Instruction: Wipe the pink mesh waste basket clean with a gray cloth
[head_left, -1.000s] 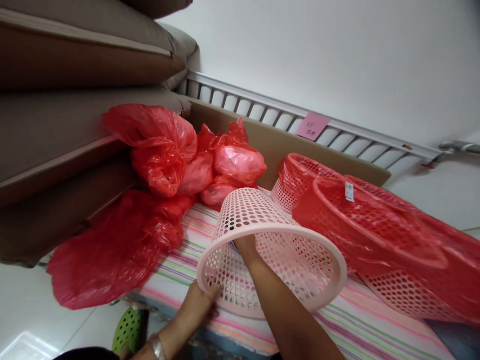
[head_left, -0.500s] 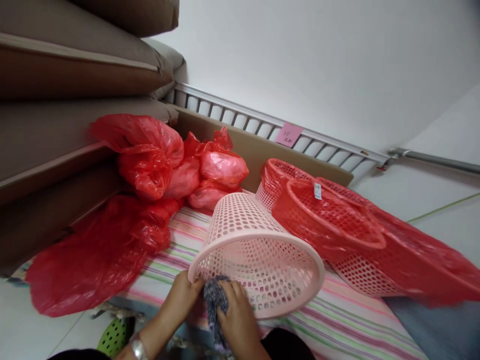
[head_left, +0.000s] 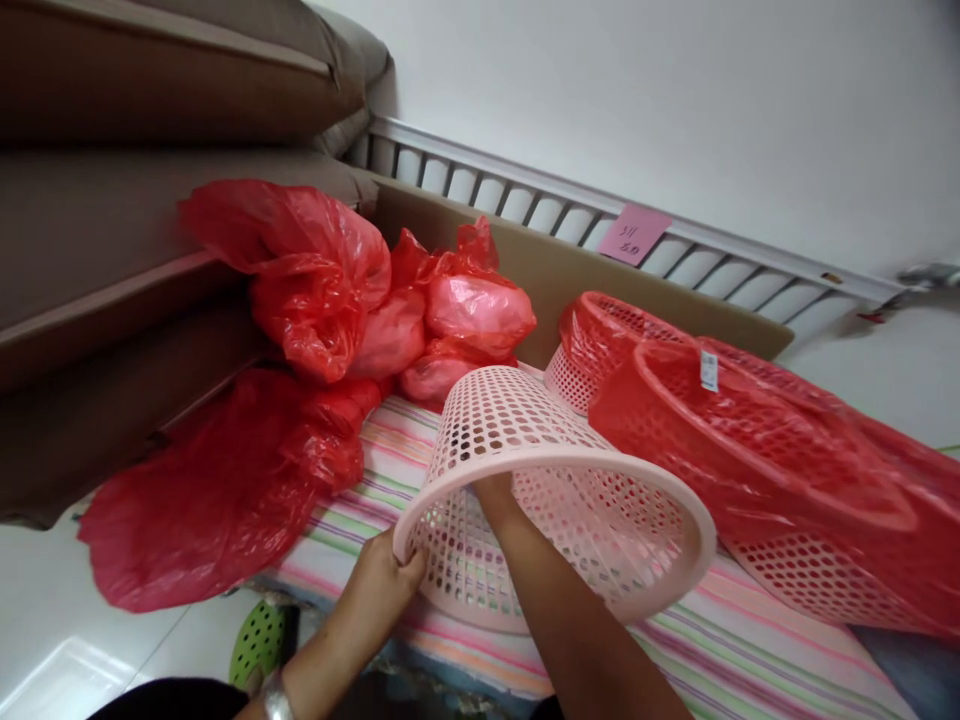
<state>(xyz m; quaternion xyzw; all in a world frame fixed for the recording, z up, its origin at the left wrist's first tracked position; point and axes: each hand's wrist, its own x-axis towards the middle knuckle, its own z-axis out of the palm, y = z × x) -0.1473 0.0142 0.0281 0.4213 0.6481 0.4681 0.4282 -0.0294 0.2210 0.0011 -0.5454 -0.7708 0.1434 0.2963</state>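
A pale pink perforated plastic basket (head_left: 517, 412) lies tipped on its side, its mouth facing me. My left hand (head_left: 385, 582) is closed on the left edge of its rim, thumb on the inside. Through the mouth reaches my right arm, so my right hand (head_left: 493, 486) is deep inside the basket. Rim and wall hide its fingers, and the grey cloth from the earlier frame cannot be made out. Beneath the basket is a striped sheet (head_left: 375, 470).
Red plastic bags (head_left: 480, 310) with pink contents are heaped behind; an emptier red bag (head_left: 202, 510) droops at the left. Red-wrapped pink baskets (head_left: 750, 440) lie at right. Stacked brown cushions (head_left: 172, 220), a wall radiator (head_left: 555, 210) and a green shoe (head_left: 256, 640) also show.
My right hand has gone from the basket's mouth, where it held a grey cloth, to deep inside. My left hand keeps its hold on the rim. The camera view has shifted.
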